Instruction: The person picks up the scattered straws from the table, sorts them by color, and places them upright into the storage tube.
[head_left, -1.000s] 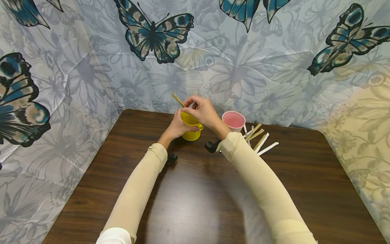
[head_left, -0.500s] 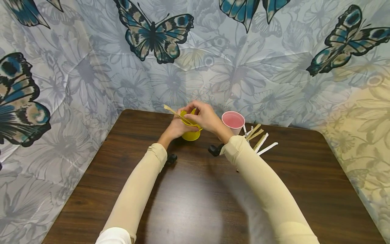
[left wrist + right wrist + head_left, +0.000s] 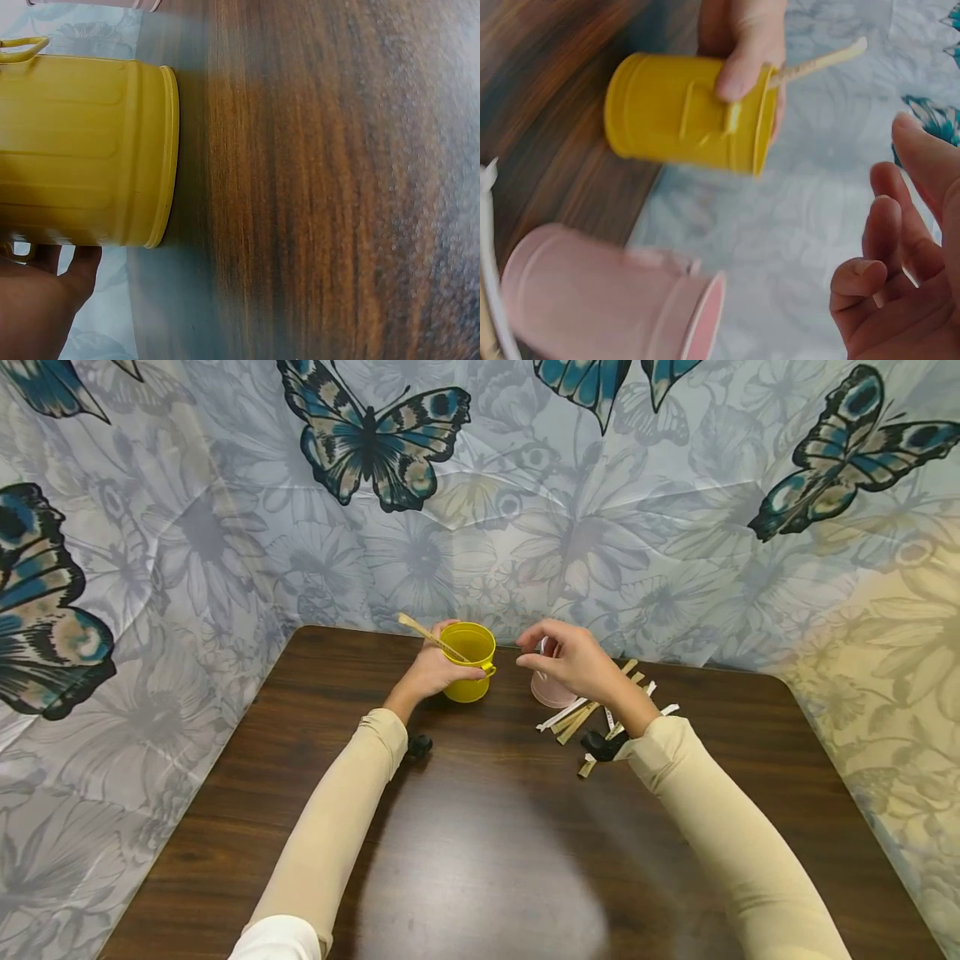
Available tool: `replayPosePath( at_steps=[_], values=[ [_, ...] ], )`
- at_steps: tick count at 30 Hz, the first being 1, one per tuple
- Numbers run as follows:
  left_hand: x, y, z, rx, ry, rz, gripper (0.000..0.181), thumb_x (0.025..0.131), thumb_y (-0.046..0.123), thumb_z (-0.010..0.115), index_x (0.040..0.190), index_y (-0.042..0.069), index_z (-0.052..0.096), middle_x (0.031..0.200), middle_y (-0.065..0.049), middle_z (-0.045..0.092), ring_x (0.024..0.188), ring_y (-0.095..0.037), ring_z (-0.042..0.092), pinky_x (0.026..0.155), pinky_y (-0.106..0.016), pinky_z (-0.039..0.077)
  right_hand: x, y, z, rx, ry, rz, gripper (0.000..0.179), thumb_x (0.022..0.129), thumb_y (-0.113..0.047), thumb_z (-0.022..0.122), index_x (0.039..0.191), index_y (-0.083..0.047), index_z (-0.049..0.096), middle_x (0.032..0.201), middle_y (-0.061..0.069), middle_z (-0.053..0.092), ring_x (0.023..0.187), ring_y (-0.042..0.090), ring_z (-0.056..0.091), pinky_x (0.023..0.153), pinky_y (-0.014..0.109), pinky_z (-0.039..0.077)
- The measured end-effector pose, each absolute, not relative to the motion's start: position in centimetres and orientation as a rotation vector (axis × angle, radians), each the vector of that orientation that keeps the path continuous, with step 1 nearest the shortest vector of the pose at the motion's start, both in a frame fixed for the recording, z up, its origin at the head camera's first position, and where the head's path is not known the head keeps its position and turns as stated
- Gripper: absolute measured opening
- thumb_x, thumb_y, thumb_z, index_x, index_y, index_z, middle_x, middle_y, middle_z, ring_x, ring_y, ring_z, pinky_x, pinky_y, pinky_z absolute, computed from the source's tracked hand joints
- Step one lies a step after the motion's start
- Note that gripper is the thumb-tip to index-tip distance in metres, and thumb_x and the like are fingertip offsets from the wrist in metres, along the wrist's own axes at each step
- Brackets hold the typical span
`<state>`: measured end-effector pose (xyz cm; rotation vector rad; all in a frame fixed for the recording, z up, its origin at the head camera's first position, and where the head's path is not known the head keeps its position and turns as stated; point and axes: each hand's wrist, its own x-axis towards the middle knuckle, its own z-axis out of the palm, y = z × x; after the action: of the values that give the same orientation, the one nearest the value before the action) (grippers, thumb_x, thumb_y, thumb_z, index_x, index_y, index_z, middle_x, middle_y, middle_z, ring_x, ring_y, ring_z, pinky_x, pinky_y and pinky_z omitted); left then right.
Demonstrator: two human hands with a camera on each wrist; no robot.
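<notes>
My left hand (image 3: 433,673) grips a small yellow metal bucket (image 3: 467,689) by its side, the thumb lying at the near handle loop. The bucket stands upright near the table's back edge. Inside it leans a slim tan paper-wrapped stick (image 3: 423,632), its flared end sticking out over the rim on the left. My right hand (image 3: 573,660) is in the air to the right, holding nothing, with fingers loosely bent and thumb apart. In the head view it partly covers a pink bucket (image 3: 551,692). The right wrist view shows this pink bucket (image 3: 604,292) below the fingers.
Several white and tan paper-wrapped sticks (image 3: 573,722) lie in a loose pile beside the pink bucket, partly under my right forearm. A dark wooden table (image 3: 480,827) carries everything. Behind it hangs a butterfly-print cloth (image 3: 585,527).
My right hand has let go of the tan stick, which dropped into the yellow bucket and leans left. That hand has moved right, over the pink bucket. The left hand keeps its grip.
</notes>
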<state>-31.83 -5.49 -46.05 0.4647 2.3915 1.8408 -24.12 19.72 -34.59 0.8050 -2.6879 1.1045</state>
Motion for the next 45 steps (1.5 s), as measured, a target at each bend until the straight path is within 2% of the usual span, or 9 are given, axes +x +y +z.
replayPosePath(
  at_steps=[9,18,22,26,32,38,45],
  values=[
    [-31.9,-5.6,-45.9,0.461,2.370,1.841,0.108,0.071,0.019,0.095,0.154,0.012,0.027,0.150,-0.013,0.046,0.133,-0.028,0.051,0.116,-0.044,0.043,-22.0,24.9,-36.2,0.701,-2.772,0.974,0.013,0.090,-0.018,0.079,0.098,-0.012,0.072,0.083,0.003,0.068,0.071,0.014,0.057,0.061,0.021,0.045],
    [-31.8,-5.7,-46.0,0.448,2.376,1.849,0.107,0.070,0.017,0.094,0.154,0.012,0.027,0.148,-0.013,0.048,0.132,-0.028,0.052,0.116,-0.044,0.043,-20.7,29.1,-39.1,0.610,-2.872,0.911,0.013,0.090,-0.012,0.078,0.102,-0.010,0.072,0.090,0.005,0.074,0.068,0.005,0.058,0.061,0.022,0.047],
    [-31.8,-5.7,-45.9,0.446,2.369,1.867,0.108,0.070,0.015,0.094,0.154,0.011,0.027,0.147,-0.013,0.048,0.131,-0.029,0.052,0.115,-0.044,0.043,-20.8,30.3,-40.8,0.599,-2.929,0.911,0.015,0.090,-0.011,0.077,0.104,-0.005,0.072,0.089,0.007,0.074,0.068,0.004,0.059,0.062,0.022,0.047],
    [-31.8,-5.5,-45.9,0.465,2.362,1.856,0.109,0.071,0.016,0.094,0.155,0.009,0.025,0.149,-0.013,0.047,0.131,-0.030,0.052,0.116,-0.045,0.043,-21.0,31.1,-42.7,0.574,-2.962,0.908,0.019,0.091,-0.010,0.076,0.107,-0.001,0.072,0.091,0.010,0.075,0.073,0.004,0.060,0.064,0.021,0.049],
    [-31.6,-5.5,-45.9,0.441,2.374,1.843,0.106,0.072,0.018,0.093,0.155,0.014,0.027,0.149,-0.012,0.045,0.131,-0.029,0.052,0.116,-0.045,0.043,-21.7,31.7,-44.6,0.509,-2.985,0.884,0.022,0.091,-0.008,0.075,0.111,0.000,0.072,0.095,0.011,0.074,0.084,0.011,0.064,0.073,0.024,0.050],
    [-31.6,-5.5,-46.0,0.440,2.366,1.861,0.104,0.071,0.016,0.094,0.153,0.014,0.029,0.144,-0.013,0.050,0.130,-0.028,0.053,0.115,-0.043,0.043,-22.6,31.8,-45.6,0.477,-3.027,0.811,0.022,0.092,-0.007,0.074,0.114,-0.003,0.072,0.087,0.008,0.070,0.079,0.015,0.060,0.073,0.032,0.047],
    [-31.5,-5.5,-46.0,0.445,2.371,1.879,0.104,0.069,0.012,0.094,0.152,0.010,0.031,0.142,-0.016,0.052,0.128,-0.031,0.054,0.114,-0.044,0.044,-23.0,31.5,-46.3,0.501,-3.035,0.802,0.020,0.089,-0.004,0.073,0.110,-0.002,0.073,0.079,0.005,0.066,0.072,0.011,0.055,0.069,0.028,0.043]
  ],
)
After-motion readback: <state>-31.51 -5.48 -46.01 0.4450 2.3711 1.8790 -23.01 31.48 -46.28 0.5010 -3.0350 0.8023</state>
